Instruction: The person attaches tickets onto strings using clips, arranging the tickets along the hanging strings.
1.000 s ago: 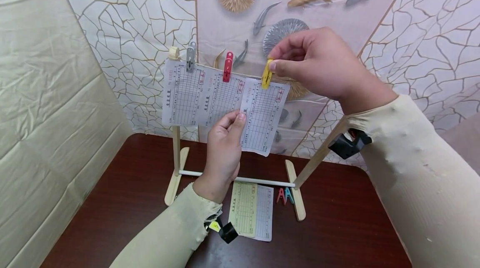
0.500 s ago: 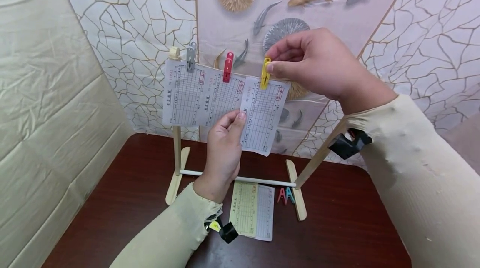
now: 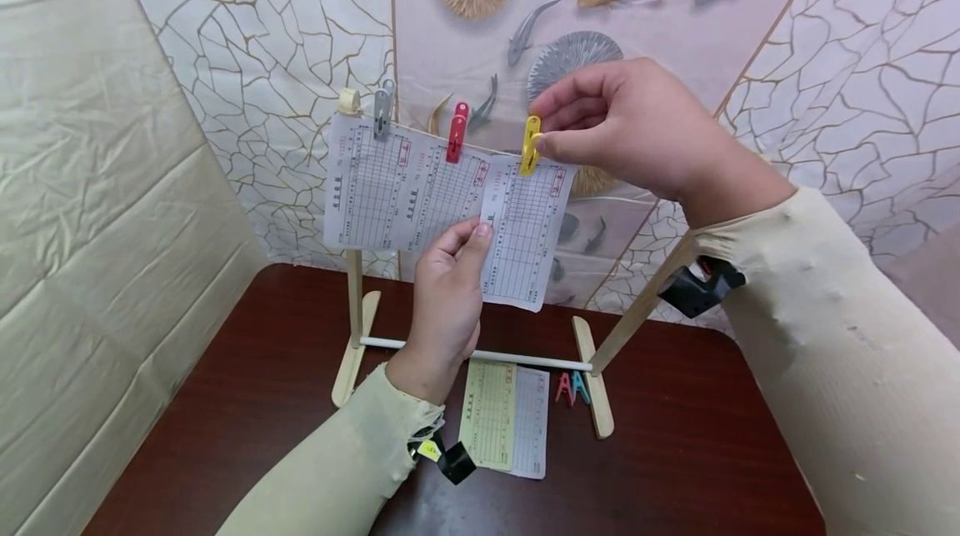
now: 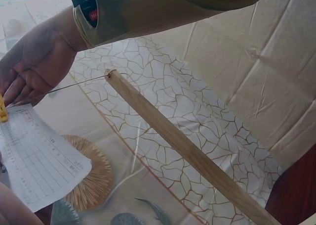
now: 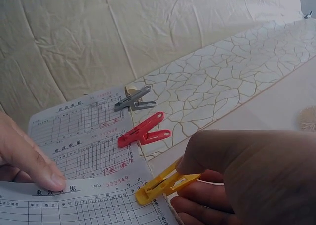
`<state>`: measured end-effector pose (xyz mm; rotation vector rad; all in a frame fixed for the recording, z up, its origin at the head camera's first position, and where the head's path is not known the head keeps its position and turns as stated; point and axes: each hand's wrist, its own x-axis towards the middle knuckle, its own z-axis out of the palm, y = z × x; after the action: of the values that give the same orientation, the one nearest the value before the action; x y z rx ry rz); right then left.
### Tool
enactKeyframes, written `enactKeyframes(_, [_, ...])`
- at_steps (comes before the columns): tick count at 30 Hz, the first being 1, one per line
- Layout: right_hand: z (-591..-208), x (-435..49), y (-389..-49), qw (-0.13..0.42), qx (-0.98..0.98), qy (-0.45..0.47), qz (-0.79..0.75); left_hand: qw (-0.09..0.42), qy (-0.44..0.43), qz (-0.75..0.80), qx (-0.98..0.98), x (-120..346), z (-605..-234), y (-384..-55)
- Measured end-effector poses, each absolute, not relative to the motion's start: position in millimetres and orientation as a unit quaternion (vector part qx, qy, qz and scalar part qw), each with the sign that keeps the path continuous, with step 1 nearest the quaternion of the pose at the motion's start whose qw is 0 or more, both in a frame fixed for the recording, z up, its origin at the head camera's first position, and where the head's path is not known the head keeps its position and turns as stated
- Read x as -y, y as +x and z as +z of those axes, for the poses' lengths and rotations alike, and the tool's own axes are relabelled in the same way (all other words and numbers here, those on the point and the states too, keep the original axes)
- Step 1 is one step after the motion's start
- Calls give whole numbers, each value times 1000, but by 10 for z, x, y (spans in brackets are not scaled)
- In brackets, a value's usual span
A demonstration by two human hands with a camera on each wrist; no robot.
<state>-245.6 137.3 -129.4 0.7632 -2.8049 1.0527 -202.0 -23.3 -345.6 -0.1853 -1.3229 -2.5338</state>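
Observation:
A white receipt slip (image 3: 517,244) with a printed grid hangs at the line, and my left hand (image 3: 450,286) pinches its left edge with the thumb in front. At the slip's top is a yellow clothespin (image 3: 531,144). My right hand (image 3: 637,123) holds that pin between thumb and fingers; in the right wrist view its handles stand apart and its tips lie over the slip's edge. To the left, two more receipt slips (image 5: 84,118) hang from the line, one under a grey clothespin (image 3: 382,108) and one under a red clothespin (image 3: 457,132).
A wooden stand (image 3: 355,303) with a white crossbar (image 3: 532,360) carries the line. On the brown table (image 3: 660,436) lie a yellow receipt slip (image 3: 489,415) and a white one (image 3: 531,428). A pink clothespin (image 3: 564,388) and a blue clothespin (image 3: 580,387) lie by the stand's right foot.
The yellow clothespin has straightened slightly and shifted a little left, with the right thumb lower along its side. The left hand and the slip have barely moved.

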Motion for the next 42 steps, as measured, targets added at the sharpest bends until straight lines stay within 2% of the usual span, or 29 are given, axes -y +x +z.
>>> enactKeyframes(18, [-1354, -1404, -2411, 35, 898, 266, 349, 129, -53, -878, 458, 236, -3506, -2047])
enactKeyframes(26, [-1469, -1530, -2274, 121, 889, 254, 360, 99, -70, -876, 468, 297, -3636, -2046])
enactKeyframes(34, [-1809, -1709, -1997, 263, 842, 294, 368, 52, -37, -852, 519, 392, -3871, -1999])
enactKeyframes(42, [-2351, -1901, -1816, 307, 836, 325, 319, -3, -26, -830, 558, 473, -4314, -1930])
